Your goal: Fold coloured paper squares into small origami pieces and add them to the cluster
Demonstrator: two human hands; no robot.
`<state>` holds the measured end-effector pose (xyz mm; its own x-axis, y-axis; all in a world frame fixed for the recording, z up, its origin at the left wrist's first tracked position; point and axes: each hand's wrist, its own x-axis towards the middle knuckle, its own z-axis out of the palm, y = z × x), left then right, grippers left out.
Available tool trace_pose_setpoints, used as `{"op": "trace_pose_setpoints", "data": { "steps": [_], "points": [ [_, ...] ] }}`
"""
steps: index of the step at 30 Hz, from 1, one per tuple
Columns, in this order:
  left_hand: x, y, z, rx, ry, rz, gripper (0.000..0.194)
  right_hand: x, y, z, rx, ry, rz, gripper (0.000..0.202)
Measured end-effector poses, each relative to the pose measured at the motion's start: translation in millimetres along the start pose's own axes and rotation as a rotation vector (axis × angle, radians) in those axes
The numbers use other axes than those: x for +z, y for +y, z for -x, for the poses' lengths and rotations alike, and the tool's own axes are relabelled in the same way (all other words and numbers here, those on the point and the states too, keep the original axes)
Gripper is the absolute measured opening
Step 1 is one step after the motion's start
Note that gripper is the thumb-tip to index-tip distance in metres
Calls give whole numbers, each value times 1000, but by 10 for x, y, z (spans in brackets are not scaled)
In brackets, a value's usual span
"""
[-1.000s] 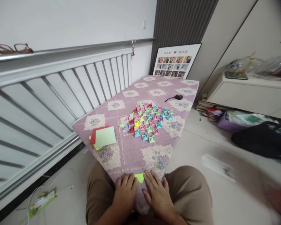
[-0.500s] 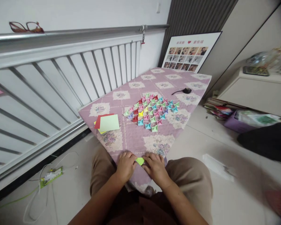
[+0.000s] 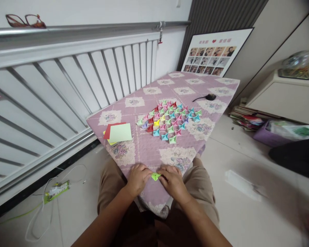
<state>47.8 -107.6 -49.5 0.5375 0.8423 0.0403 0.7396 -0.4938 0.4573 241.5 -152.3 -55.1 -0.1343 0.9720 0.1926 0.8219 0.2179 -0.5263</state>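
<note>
A small folded piece of bright green paper (image 3: 156, 176) lies between my two hands at the near end of the cloth-covered table (image 3: 148, 152). My left hand (image 3: 138, 178) grips its left edge with the fingertips. On the opposite edge, my right hand (image 3: 171, 178) pinches the paper with thumb and fingers. Beyond my hands stand many small folded paper pieces (image 3: 170, 129) in rows, in green, pink, red, blue and yellow. To their left rests a stack of paper sheets (image 3: 120, 132), pale green on top with red and yellow below.
A black object with a thin tail (image 3: 210, 97) lies on the far right of the table. A white radiator (image 3: 74, 79) runs along the left, with glasses (image 3: 25, 21) on the pipe above. A power strip (image 3: 57, 190) sits on the floor, and a purple bin (image 3: 267, 133) stands at right.
The green paper's outline has changed between my fingers, now showing a pointed shape with a crease. My right knee has moved inward, and the view has shifted slightly.
</note>
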Motion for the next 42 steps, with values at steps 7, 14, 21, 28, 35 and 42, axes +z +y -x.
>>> {"op": "trace_pose_setpoints", "data": {
  "steps": [7, 14, 21, 28, 35, 42],
  "points": [
    [-25, 36, -41, -44, 30, 54, 18, 18, -48, -89, 28, 39, 6, 20],
    [-46, 1, -46, -188, 7, 449, 17, -40, -146, -117, 44, -13, -326, 23],
    [-123, 49, -8, -346, -53, 781, 11, -159, -290, -74, 86, -37, -612, 36],
    [-208, 156, 68, -410, -85, 974, 11, -186, -407, -91, 137, -14, -701, 25],
    [-259, 291, 129, -405, -54, 1082, 23, -100, -470, -65, 272, 136, -798, 24],
    [-334, 355, 146, -473, 14, 1267, 29, -337, -566, -24, 132, -87, -698, 21]
  ]
}}
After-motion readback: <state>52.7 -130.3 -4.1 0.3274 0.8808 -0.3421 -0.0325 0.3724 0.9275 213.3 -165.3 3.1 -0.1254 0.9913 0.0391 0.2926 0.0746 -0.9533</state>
